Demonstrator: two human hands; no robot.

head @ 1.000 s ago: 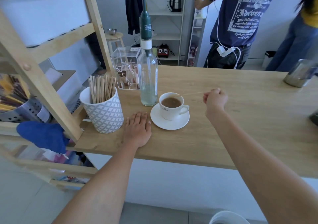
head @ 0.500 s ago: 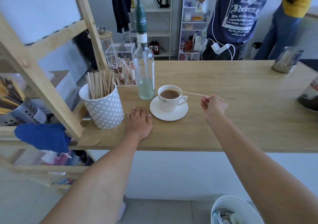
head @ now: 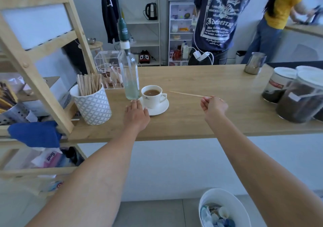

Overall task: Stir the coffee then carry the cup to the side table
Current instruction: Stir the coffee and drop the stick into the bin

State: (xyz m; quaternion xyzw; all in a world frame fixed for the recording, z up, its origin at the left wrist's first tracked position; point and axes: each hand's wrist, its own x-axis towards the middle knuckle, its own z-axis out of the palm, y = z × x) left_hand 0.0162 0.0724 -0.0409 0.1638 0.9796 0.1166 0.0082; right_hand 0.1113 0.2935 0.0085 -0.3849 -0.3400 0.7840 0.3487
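A white cup of brown coffee point(head: 152, 95) stands on a white saucer point(head: 160, 107) on the wooden counter point(head: 192, 118). My left hand point(head: 137, 114) lies flat on the counter, fingertips touching the saucer's left edge. My right hand point(head: 213, 106) is to the right of the cup, pinching one end of a thin wooden stir stick point(head: 187, 94). The stick points left toward the cup, its tip clear of the rim and above the counter.
A patterned white holder of wooden sticks point(head: 92, 102) and a glass pump bottle point(head: 129, 76) stand left of the cup. Jars of coffee point(head: 300, 102) and a steel pitcher point(head: 254, 65) are at right. A white bin point(head: 222, 207) is on the floor. Two people stand behind the counter.
The stir stick has come out of the cup and moved right with my right hand. My left hand slid forward to the saucer. The view shifted, showing the jars at right.
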